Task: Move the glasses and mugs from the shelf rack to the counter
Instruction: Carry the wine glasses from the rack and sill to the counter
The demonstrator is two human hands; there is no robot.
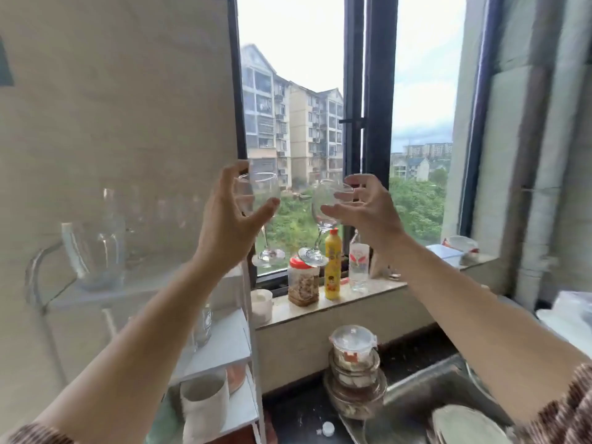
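Note:
My left hand (pixel 232 216) grips the bowl of a clear wine glass (pixel 259 193), held upright in the air before the window. My right hand (pixel 362 209) holds a second wine glass (pixel 323 206) by its bowl, tilted a little, its foot near a yellow bottle. To the left stands the white shelf rack (pixel 221 341). A glass pitcher (pixel 96 251) sits on its upper shelf, a small glass (pixel 203 322) on the middle shelf and a white mug (pixel 205 402) on the lower one. The dark counter (pixel 298 418) lies below.
On the windowsill (pixel 320 310) stand a jar with a red lid (pixel 302 283), a yellow bottle (pixel 333 267), a clear bottle (pixel 358 264) and a white cup (pixel 261 306). Stacked lidded containers (pixel 354 363) sit beside the sink (pixel 432 389), which holds plates.

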